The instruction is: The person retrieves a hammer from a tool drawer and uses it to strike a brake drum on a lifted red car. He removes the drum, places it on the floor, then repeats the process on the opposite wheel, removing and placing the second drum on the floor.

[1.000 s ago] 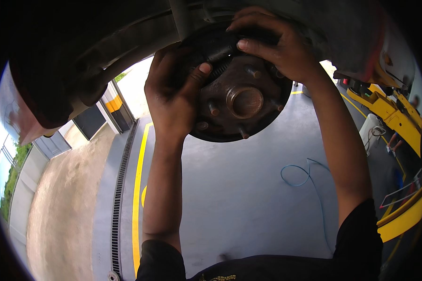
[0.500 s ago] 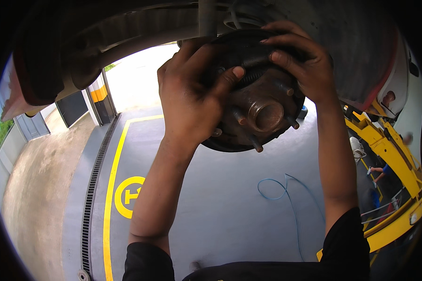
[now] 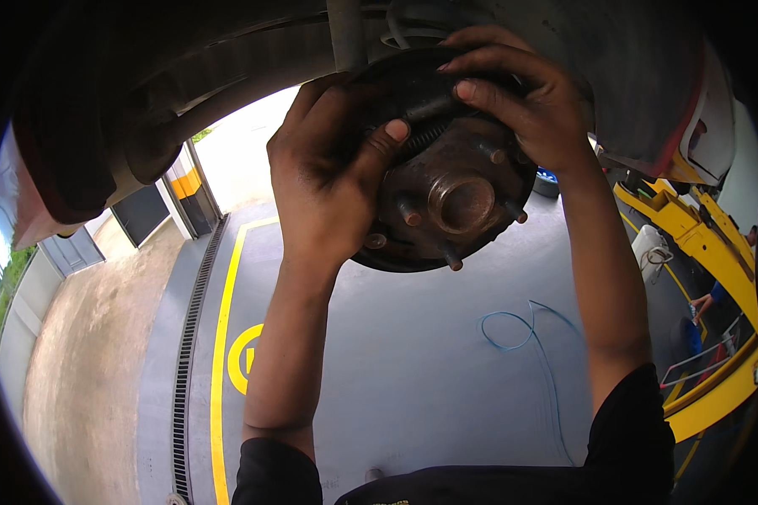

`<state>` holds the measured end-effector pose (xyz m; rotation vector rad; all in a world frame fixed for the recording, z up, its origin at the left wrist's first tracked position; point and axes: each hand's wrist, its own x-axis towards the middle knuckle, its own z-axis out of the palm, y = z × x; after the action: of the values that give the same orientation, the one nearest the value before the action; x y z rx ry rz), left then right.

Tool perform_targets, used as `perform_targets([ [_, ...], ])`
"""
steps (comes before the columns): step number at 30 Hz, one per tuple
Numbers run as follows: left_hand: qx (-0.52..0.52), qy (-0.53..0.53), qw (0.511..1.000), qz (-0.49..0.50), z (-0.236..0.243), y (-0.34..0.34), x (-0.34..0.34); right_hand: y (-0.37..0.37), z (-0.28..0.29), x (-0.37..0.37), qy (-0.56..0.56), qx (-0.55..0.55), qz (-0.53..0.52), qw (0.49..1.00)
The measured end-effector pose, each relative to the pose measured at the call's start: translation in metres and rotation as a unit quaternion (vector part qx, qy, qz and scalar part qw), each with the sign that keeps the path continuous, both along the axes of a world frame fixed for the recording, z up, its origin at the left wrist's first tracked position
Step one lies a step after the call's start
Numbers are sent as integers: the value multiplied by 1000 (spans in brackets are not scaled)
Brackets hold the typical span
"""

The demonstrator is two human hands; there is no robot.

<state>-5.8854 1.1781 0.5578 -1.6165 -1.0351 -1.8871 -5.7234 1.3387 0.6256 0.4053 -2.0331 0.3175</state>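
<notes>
Under the raised vehicle is a drum brake assembly (image 3: 408,189) with a rusty wheel hub (image 3: 465,204) at its middle and several wheel studs around it. My left hand (image 3: 324,172) grips its upper left edge, fingers curled behind and out of sight, thumb lying in front by a coil spring (image 3: 421,139). Across the upper right edge my right hand (image 3: 535,101) is wrapped, its thumb pressed on a dark rounded part (image 3: 429,101) at the top. The shadow there hides exactly which parts the fingers hold.
A yellow lift arm (image 3: 691,244) stands at right, near another person's hand (image 3: 701,305). A thin blue hose (image 3: 543,362) loops over the grey floor. Along the left run a drain grate (image 3: 189,362) and a yellow line (image 3: 226,362). Dark vehicle bodywork (image 3: 67,143) hangs overhead.
The view has shifted slightly, so the brake assembly and both hands appear a little further left. Both hands keep their hold at the top of the assembly.
</notes>
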Motion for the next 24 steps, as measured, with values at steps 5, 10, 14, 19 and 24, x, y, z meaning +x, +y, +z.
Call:
perform_targets([
  [5, -61, -63, 996, -35, -1, -10, 5, -4, -3, -5, 24, 29, -50, 998],
  [10, -72, -82, 994, -3, 2, -12, 5, 0, -9, -15, 82, 38, -60, 994],
  [14, -71, -75, 995, 5, 3, -12, 4, 5, -10, -23, 102, 36, -62, 992],
  [19, -85, -71, 994, 13, 1, -14, -4, -1, -11, -23, 128, 30, -84, 988],
  [24, -88, -57, 994, 15, 4, -19, -7, -3, -5, -10, 54, 1, -32, 998],
])
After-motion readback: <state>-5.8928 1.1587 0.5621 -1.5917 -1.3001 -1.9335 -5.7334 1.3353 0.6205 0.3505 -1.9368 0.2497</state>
